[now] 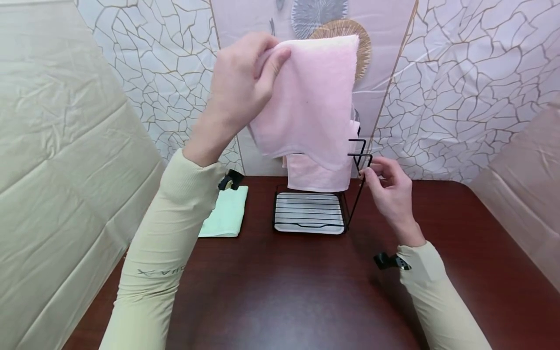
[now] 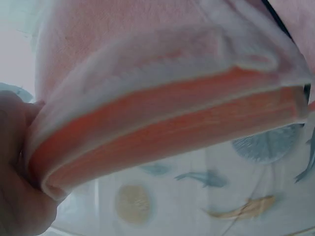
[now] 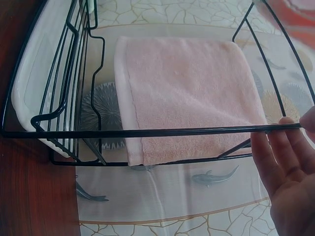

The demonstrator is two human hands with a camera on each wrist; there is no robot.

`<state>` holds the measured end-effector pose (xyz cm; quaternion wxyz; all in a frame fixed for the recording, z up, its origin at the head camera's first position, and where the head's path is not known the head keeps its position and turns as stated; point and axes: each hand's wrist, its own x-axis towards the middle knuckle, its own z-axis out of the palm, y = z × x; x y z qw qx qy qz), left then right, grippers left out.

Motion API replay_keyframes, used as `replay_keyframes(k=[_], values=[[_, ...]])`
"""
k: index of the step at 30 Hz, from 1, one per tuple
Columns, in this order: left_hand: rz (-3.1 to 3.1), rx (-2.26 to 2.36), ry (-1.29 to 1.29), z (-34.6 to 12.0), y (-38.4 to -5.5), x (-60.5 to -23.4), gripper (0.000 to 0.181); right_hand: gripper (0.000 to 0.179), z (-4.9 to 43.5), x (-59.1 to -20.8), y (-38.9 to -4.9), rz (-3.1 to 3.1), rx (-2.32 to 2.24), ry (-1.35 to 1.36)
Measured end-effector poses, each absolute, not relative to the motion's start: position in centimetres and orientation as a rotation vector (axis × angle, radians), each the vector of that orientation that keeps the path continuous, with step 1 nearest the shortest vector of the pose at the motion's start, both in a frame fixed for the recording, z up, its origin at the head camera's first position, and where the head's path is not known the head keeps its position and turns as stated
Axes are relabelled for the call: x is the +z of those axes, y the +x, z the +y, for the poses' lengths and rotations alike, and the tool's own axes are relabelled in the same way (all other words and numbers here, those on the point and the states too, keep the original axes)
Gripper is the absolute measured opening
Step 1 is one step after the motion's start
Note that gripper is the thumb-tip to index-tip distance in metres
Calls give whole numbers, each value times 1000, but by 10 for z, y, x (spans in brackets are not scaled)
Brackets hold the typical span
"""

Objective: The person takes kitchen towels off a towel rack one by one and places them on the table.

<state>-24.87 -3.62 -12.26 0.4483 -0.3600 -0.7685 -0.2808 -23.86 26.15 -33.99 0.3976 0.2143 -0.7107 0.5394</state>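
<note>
My left hand (image 1: pixel 238 78) pinches a folded pink towel (image 1: pixel 312 97) by its upper left corner, thumb in front. The towel hangs high in front of a black wire rack (image 1: pixel 356 204) and hides much of the rack's upper part. In the left wrist view, the folded layers of the held towel (image 2: pixel 147 128) spread apart along one edge. My right hand (image 1: pixel 391 192) holds the rack's right upright near its top, between thumb and fingers. A second pink towel (image 3: pixel 192 88) hangs folded on the rack, behind the held one in the head view.
A white tray (image 1: pixel 306 230) lies under the wires at the rack's base. Left of it, a folded light green towel (image 1: pixel 225 214) rests on the dark red-brown table (image 1: pixel 280 291), partly hidden by my left sleeve. A patterned sheet (image 1: pixel 459 87) hangs behind the table.
</note>
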Motion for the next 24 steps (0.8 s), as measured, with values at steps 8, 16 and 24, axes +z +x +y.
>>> replay_keyframes(k=[8, 16, 24], values=[[-1916, -638, -930, -57, -226, -124, 33, 25, 260, -338, -237, -1801, 1357, 543], [-1875, -549, -986, -86, -211, -138, 29, 23, 247, -322, -219, -1829, 1348, 531], [-1990, -479, -1003, -115, -189, -163, 22, 25, 256, -333, -232, -1811, 1362, 529]])
